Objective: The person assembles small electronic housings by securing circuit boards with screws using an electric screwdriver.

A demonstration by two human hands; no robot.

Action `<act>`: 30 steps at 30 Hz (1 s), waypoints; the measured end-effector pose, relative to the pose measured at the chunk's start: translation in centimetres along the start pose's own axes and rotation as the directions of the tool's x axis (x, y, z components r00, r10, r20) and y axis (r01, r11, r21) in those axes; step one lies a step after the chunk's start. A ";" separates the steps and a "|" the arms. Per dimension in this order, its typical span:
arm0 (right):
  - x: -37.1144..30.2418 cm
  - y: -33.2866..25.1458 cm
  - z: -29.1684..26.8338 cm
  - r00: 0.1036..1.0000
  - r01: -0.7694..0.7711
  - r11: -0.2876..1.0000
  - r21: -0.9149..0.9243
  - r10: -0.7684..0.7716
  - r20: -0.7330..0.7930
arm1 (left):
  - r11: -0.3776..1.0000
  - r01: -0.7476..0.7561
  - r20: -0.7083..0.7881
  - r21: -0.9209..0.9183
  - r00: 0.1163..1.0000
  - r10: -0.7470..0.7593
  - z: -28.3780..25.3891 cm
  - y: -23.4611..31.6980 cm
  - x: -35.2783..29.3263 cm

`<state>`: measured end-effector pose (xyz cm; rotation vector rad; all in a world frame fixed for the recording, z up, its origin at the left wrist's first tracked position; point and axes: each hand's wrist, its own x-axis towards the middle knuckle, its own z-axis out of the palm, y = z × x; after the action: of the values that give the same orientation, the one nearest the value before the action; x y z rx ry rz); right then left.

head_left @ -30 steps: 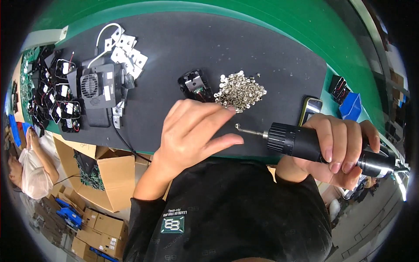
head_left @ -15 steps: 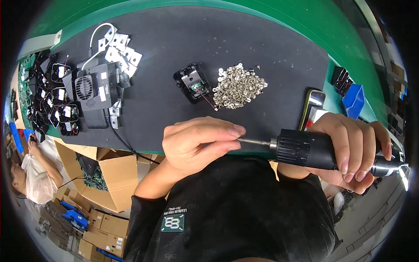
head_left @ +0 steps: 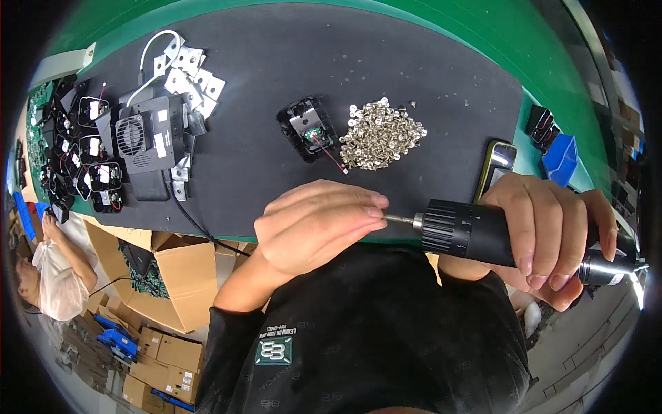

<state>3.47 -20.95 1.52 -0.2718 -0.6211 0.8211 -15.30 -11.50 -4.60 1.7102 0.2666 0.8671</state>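
In my right hand [head_left: 545,234] is a black electric screwdriver [head_left: 465,229], held level with its bit pointing left. My left hand [head_left: 321,224] is closed in a pinch round the free end of the thin metal bit [head_left: 401,219]. The fingers cover the bit's tip, so whether a screw sits there cannot be seen. Beyond my hands a black plastic housing [head_left: 290,124] lies open on the dark mat, with a metal plate, a small green circuit board and a red-black wire in it. A heap of silver screws [head_left: 383,134] lies just right of it.
At left on the mat [head_left: 248,62] are a black fan device [head_left: 153,138] with cables, metal plates [head_left: 207,86] and several housings [head_left: 89,148]. A phone [head_left: 498,162] and a blue bin [head_left: 560,159] lie at right. Cardboard boxes [head_left: 186,290] and another person [head_left: 62,276] are at lower left.
The screwdriver has shifted slightly left, and less of its bit shows beyond my left fingertips. My left hand has stayed nearly in place. The view has shifted a little.
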 end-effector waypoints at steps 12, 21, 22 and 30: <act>0.8 1.5 -0.8 0.994 -0.107 0.987 -0.120 0.102 -0.047 | 0.853 -0.084 0.070 0.515 0.996 0.056 -4.2 -2.4 -0.1; 2.2 3.8 -0.5 0.966 -0.214 0.865 -0.455 0.256 0.033 | 0.677 0.132 0.044 0.724 0.971 -0.237 -3.7 -3.8 1.0; 2.3 4.1 -0.8 0.964 -0.219 0.867 -0.448 0.264 0.038 | 0.715 0.176 0.003 0.676 0.970 -0.242 -3.6 -3.6 1.3; 2.6 5.3 -1.4 0.961 -0.227 0.863 -0.451 0.273 0.039 | 0.728 0.222 0.004 0.649 0.955 -0.295 -3.9 -3.7 1.3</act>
<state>2.48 -15.52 -0.94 -0.7449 -0.8819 0.9415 -16.04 -6.65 -7.11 2.2775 0.7890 0.4840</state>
